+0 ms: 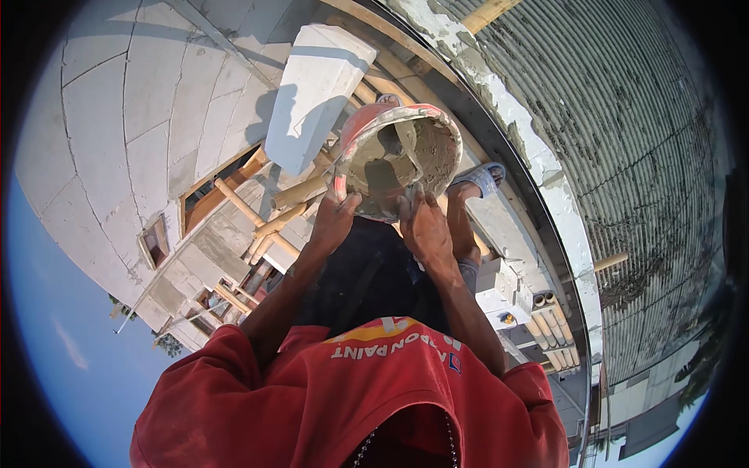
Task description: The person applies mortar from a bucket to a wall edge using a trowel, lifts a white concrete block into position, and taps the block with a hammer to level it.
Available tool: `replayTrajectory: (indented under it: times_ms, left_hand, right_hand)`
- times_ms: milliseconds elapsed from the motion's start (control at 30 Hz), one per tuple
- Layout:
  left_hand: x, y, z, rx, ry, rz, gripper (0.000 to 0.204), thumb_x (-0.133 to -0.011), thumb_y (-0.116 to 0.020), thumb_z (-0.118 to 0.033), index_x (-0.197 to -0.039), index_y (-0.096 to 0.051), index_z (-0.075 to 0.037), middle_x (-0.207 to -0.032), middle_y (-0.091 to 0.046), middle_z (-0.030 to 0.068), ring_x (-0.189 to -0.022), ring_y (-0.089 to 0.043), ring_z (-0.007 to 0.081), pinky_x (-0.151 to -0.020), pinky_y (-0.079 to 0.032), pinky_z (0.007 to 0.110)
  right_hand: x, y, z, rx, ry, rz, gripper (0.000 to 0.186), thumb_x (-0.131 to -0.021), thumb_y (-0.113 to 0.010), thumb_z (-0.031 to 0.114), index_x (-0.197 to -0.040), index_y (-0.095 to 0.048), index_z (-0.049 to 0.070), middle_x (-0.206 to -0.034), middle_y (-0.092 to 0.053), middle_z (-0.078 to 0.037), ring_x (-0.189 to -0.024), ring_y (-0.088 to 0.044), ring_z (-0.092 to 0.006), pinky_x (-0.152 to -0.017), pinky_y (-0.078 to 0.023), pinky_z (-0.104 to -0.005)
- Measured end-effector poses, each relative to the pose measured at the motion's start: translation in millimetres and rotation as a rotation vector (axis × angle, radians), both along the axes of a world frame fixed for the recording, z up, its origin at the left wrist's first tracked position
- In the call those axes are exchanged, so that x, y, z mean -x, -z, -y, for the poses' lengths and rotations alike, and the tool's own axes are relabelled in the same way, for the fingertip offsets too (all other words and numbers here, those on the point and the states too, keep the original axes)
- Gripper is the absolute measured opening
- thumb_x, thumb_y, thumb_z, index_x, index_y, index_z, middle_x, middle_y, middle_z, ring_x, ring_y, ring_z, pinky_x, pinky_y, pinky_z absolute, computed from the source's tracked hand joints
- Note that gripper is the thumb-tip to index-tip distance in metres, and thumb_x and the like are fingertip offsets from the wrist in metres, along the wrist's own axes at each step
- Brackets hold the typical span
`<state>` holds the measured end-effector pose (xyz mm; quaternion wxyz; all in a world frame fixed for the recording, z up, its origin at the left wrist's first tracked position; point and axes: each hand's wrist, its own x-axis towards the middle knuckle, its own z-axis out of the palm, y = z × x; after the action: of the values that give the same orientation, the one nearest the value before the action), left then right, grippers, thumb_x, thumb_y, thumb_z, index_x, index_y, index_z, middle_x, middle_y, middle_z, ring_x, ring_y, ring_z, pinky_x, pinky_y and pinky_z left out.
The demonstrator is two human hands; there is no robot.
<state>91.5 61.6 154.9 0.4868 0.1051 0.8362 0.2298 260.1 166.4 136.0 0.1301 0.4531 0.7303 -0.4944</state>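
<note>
In front of my body is a red bucket [363, 121], its pale rim crusted with mortar and its mouth tilted toward me. Wet grey mortar [438, 152] coats the inside and lies in the bottom, partly in shadow. My left hand [337, 214] is closed around the near left of the rim. On the near right, my right hand [425, 222] grips the same rim with bent fingers. Its fingertips are partly hidden, and I cannot make out any tool in it.
A large pale block [324, 90] stands beyond the bucket. Bamboo poles [292, 193] lie underfoot, near my sandalled foot [484, 179]. A block wall [148, 101] rises at left. At right, a mortar-smeared ledge [538, 148] borders a corrugated roof [616, 125]. More bamboo poles [552, 331] are stacked near a white block [503, 288].
</note>
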Motion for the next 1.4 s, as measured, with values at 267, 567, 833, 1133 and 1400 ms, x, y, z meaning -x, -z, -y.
replayTrajectory:
  times_ms: [267, 567, 833, 1133, 1400]
  left_hand:
    - [27, -15, 6, -0.182, -0.116, -0.085, 0.042, -0.092, -0.055, -0.013, -0.130, -0.051, 0.004, -0.111, -0.066, 0.0170, -0.102, -0.061, 0.0238, -0.092, -0.047, 0.037]
    - [39, -53, -13, -0.178, 0.008, -0.287, 0.039, -0.095, -0.053, -0.014, -0.129, -0.051, 0.005, -0.109, -0.065, 0.0153, -0.096, -0.061, 0.0216, -0.088, -0.048, 0.036]
    - [41, -53, 1, -0.228, -0.114, -0.211, 0.036, -0.095, -0.054, -0.011, -0.127, -0.052, 0.004, -0.112, -0.063, 0.0079, -0.101, -0.055, 0.0137, -0.088, -0.045, 0.031]
    - [46, -49, 25, -0.158, -0.423, 0.077, 0.024, -0.094, -0.058, -0.017, -0.105, -0.063, 0.004, -0.085, -0.061, 0.0005, -0.072, -0.051, 0.0081, -0.065, -0.044, 0.029]
    - [22, -33, 7, -0.297, -0.724, 0.268, 0.031, -0.095, -0.061, -0.016, -0.124, -0.055, -0.005, -0.117, -0.058, 0.0067, -0.110, -0.055, 0.0192, -0.092, -0.049, 0.044]
  right_hand:
    - [2, -50, -52, -0.118, -0.368, -0.084, 0.032, -0.094, -0.059, 0.022, -0.121, -0.059, 0.005, -0.110, -0.059, -0.016, -0.089, -0.069, -0.0396, -0.073, -0.057, -0.0507]
    - [40, -20, -105, -0.595, -0.776, -0.028, 0.037, -0.084, -0.062, 0.009, -0.121, -0.060, 0.007, -0.117, -0.051, -0.009, -0.103, -0.058, -0.0307, -0.082, -0.049, -0.0406]
    - [35, -16, -60, -0.247, -0.553, -0.255, 0.051, -0.087, -0.063, 0.015, -0.137, -0.056, 0.013, -0.117, -0.056, -0.010, -0.101, -0.060, -0.0315, -0.085, -0.052, -0.0468]
    - [-2, 0, -96, -0.439, -0.315, -0.594, 0.037, -0.072, -0.076, 0.022, -0.104, -0.066, 0.006, -0.088, -0.057, -0.014, -0.080, -0.061, -0.0362, -0.071, -0.050, -0.0467]
    - [7, -3, -163, -0.272, -0.198, -0.560, 0.026, -0.075, -0.076, 0.017, -0.092, -0.061, 0.004, -0.079, -0.057, -0.013, -0.068, -0.060, -0.0348, -0.062, -0.049, -0.0423]
